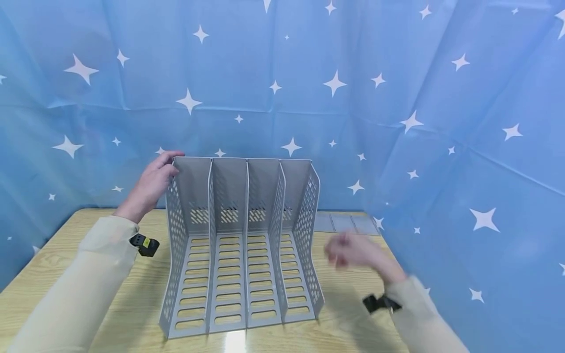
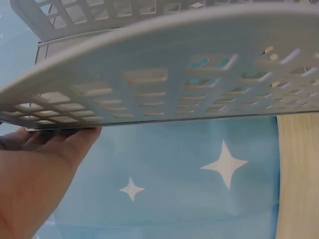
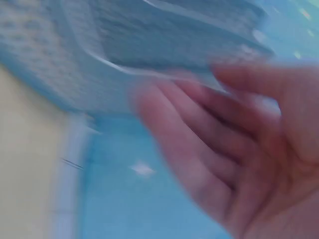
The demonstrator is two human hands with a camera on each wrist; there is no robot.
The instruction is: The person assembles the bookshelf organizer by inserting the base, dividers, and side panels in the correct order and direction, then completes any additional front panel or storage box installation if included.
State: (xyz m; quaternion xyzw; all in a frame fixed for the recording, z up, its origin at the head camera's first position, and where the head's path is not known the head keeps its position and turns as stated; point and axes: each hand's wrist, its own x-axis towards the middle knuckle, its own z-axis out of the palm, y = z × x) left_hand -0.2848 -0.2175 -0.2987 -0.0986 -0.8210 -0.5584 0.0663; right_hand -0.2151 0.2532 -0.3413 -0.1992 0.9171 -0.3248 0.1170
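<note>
A grey plastic file organizer (image 1: 228, 235) with upright dividers and slotted bases stands on the table, its open front facing me. At its top left back corner my left hand (image 1: 155, 182) grips the edge, fingers on the back panel. The left wrist view shows the perforated side wall (image 2: 149, 89) close up, with the left hand (image 2: 42, 169) at its far end. My right hand (image 1: 353, 251) is off to the organizer's right, blurred, its fingers loosely bent and holding nothing. In the right wrist view the right hand (image 3: 214, 144) overlaps the blurred organizer (image 3: 149, 40).
Flat grey panels (image 1: 346, 223) lie at the back right of the wooden table (image 1: 348, 299). A blue curtain with white stars (image 1: 282, 63) hangs behind the table and along its right side. Small black devices are strapped to both wrists.
</note>
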